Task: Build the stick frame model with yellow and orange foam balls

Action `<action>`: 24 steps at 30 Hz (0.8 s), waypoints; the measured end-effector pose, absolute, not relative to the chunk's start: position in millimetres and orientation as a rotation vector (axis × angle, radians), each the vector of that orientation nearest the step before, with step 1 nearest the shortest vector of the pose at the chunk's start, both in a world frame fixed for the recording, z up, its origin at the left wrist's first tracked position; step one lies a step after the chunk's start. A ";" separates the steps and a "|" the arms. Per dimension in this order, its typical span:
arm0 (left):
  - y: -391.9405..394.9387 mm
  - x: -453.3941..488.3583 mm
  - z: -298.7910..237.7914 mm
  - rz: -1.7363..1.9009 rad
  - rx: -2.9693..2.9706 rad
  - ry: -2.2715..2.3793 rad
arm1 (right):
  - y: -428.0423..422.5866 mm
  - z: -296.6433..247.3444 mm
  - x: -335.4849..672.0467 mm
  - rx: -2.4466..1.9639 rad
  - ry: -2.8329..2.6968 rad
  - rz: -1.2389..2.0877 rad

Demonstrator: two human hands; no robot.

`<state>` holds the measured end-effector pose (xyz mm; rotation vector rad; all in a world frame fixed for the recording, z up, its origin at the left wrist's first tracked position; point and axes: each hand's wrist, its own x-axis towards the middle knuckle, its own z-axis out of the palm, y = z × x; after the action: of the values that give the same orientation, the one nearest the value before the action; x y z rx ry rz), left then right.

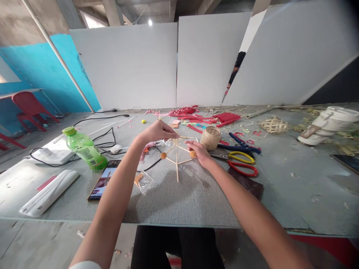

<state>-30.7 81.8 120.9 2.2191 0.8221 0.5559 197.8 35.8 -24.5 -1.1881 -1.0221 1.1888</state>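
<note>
- Left hand (159, 130): fingertips pinching the top of a thin stick frame (177, 163).
- Right hand (200, 153): grasping the same frame's side, at the right-hand orange ball (192, 154).
- Frame location: between the hands, above the near middle of a gray bench (165, 209); another orange ball (163, 155) joins its left side.
- Right of it: round jar (211, 139), scissors (231, 163), blue-handled pliers (243, 143).
- Left: smartphone (102, 185), green plastic bottle (84, 147).

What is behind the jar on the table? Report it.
Beyond the jar lie red strips, with a white panel farther back. Anything directly behind its body is covered.
</note>
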 end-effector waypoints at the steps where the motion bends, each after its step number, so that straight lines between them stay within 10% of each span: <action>1: 81.4 -30.5 120.8 0.549 2.223 0.819 | 36.2 -25.0 197.8 -1.184 -1.023 1.190; 24: 71.8 -28.4 124.3 0.502 2.228 0.733 | 32.0 -21.5 190.6 -1.044 -1.096 1.279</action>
<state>-28.4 71.8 124.3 2.2283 0.7330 0.5019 190.6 32.0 -21.5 -1.0436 -1.0964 1.2787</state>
